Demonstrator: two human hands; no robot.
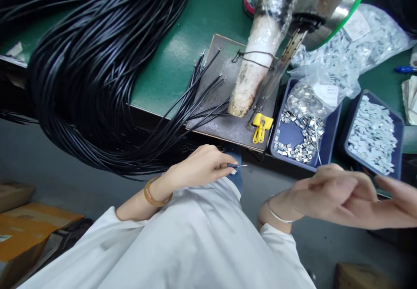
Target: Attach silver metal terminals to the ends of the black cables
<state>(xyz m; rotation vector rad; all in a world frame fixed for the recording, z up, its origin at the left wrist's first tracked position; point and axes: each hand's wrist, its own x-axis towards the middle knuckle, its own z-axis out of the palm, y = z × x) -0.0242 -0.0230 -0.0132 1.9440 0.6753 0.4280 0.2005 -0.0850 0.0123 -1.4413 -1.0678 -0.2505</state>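
My left hand [208, 165] pinches the end of a thin dark cable [233, 165], its bare tip pointing right, below the table's front edge. Toward the lower right, my right hand [345, 193] is in front of the blue trays, its fingers bent and partly blurred; a thin pale strand runs down to it from the left tray, and what its fingertips hold is not clear. That blue tray [293, 134] bears small shiny metal clips [301, 150] and a clear bag. Black cables [97, 76] lie in a large bundle at the left, their stripped ends over a grey board [224, 130].
A white wrapped post [250, 67] stands over the board beside a yellow clip [260, 126]. A second blue tray [399, 143] holds pale small pieces, with a plastic bag [374, 41] behind. A green-rimmed spool [353, 17] is at the back; cardboard boxes [29, 232] are low left.
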